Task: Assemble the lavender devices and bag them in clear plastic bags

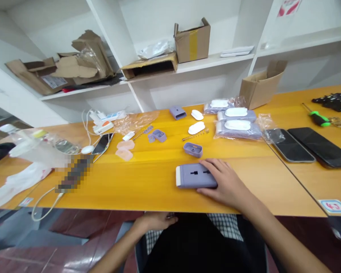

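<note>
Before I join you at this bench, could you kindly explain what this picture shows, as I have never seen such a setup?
Certainly. There is no machine here: a person works with bare hands, and the single picture comes from a camera worn on the head, looking forward and down. The right hand holds a lavender plastic casing with a white end, its fingers across the casing. The left hand is low, by the lap, below the edge of the wooden tabletop. Beyond the casing lie a lavender cap, a thin coil spring and bagged lavender units. To the right is a green-handled screwdriver.
</note>
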`<state>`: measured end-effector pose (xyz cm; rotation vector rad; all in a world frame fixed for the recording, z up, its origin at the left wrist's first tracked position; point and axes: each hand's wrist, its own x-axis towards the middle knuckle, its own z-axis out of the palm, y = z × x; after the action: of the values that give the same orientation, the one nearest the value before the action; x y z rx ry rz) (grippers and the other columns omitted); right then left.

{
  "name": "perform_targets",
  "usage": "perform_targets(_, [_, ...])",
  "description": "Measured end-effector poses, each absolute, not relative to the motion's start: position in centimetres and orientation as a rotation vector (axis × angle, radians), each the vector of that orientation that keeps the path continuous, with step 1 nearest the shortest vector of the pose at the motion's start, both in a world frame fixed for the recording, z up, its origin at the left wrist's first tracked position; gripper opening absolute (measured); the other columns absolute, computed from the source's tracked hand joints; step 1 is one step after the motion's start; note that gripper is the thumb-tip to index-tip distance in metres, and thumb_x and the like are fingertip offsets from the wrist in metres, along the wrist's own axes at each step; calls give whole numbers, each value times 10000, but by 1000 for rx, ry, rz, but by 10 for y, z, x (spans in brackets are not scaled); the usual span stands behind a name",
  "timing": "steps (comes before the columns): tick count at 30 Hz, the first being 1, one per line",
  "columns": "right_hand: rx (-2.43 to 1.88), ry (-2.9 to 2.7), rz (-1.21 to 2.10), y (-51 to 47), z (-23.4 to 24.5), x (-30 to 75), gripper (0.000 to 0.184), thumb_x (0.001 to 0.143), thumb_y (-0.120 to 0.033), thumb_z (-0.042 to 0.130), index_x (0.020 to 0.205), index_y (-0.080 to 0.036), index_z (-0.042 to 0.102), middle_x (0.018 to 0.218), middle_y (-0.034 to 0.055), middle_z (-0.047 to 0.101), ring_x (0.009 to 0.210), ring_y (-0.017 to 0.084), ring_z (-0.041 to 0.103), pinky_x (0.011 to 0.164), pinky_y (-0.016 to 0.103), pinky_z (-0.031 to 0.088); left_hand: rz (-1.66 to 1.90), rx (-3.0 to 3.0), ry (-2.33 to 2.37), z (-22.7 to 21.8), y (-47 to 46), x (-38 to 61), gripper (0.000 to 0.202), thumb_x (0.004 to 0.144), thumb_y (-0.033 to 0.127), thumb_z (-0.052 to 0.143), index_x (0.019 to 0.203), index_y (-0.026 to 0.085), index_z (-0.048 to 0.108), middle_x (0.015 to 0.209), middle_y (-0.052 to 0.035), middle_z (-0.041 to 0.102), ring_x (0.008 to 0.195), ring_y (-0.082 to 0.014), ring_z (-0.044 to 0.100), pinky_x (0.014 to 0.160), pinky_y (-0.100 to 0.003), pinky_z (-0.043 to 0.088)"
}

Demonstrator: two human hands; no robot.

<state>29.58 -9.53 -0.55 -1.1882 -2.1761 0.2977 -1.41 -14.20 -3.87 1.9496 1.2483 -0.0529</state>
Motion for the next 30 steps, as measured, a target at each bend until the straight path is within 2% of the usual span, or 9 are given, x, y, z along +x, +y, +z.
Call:
perform_targets(4, [-1209,-2206,296,-94,-2,298,777,847,-527,791,1539,-330,497,1394,139,648,1262,418,610,1045,641,508,-123,1969,1127,22,-176,-33,630,896,452,751,1494,306,613,1538,-86,614,1383,-354,599,1176,-485,460])
perform_targets(7, [-1221,-2224,274,-94,1,298,734,849,-550,780,1499,-317,533,1373,139,653,1262,422,608,1052,635,494,-18,1965,1025,81,-182,-51,500,918,475,738,1400,354,683,1314,-37,755,1113,-261,726,977,-372,568])
perform_targets(10, [-1241,-2231,261,-94,2,298,717,847,-559,776,1471,-287,552,1358,145,654,1249,414,614,1050,610,488,241,1979,1040,108,-166,-68,357,948,439,693,1264,280,740,1043,-45,796,831,-201,724,791,-328,589])
perform_targets(13, [-1259,-2234,261,-94,2,297,717,849,-578,769,1462,-275,552,1363,146,651,1269,407,603,1059,593,475,744,2124,1366,95,-133,-85,278,914,461,719,1085,243,747,925,-31,757,775,-182,666,747,-317,553])
perform_targets(16, [-1297,-2251,287,-91,5,296,732,844,-583,773,1469,-276,546,1376,142,649,1287,406,591,1071,593,455,1141,2107,1629,67,-94,-103,299,908,477,693,1038,209,724,967,-55,749,785,-180,644,741,-320,524])
perform_targets(20, [-1354,-2285,377,-82,15,294,771,801,-588,821,1457,-285,553,1425,139,638,1323,423,558,1083,604,426,1258,2017,1799,50,-62,-112,279,860,442,699,981,191,718,915,-51,747,749,-177,627,712,-307,504])
perform_targets(24, [-1379,-2297,436,-76,19,291,768,769,-571,856,1425,-298,566,1419,125,647,1316,418,560,1082,614,417,1425,1982,1635,56,-95,-69,213,885,379,659,972,189,697,875,-47,723,750,-179,647,704,-301,522])
perform_targets(27, [-1391,-2246,376,-77,12,288,774,793,-587,831,1451,-287,553,1445,138,629,1327,418,557,1093,611,408,1154,2252,1310,42,-156,-7,151,959,325,609,999,214,703,894,-38,730,753,-167,654,720,-294,538])
perform_targets(30, [-1388,-2211,316,-79,4,287,790,814,-630,797,1475,-280,540,1457,155,617,1327,426,561,1094,608,408,376,2598,757,-2,-197,50,141,969,302,617,1028,235,726,942,-49,738,901,-203,694,848,-320,560])
